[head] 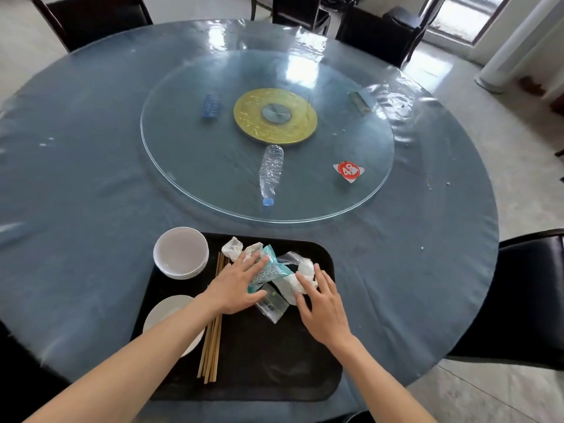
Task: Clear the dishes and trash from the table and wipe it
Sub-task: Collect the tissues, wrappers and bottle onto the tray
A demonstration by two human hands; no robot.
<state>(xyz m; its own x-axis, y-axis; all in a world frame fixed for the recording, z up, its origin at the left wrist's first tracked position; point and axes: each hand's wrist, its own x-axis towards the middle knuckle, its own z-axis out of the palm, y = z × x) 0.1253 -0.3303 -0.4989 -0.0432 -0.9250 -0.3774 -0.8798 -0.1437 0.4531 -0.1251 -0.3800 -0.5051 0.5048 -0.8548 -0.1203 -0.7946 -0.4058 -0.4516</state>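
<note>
A black tray lies at the near edge of the round table. On it are stacked white bowls, a white plate, several wooden chopsticks and a heap of trash: a teal wrapper, crumpled tissues and a clear packet. My left hand lies flat, fingers straight, on the teal wrapper. My right hand rests with spread fingers on a white tissue. On the glass turntable lie a crushed clear bottle, a blue crushed bottle and a red-and-white packet.
A small greenish wrapper sits at the turntable's far right rim. A gold disc marks its centre. Dark chairs stand around the table, one close at the right. Crumbs dot the plastic table cover.
</note>
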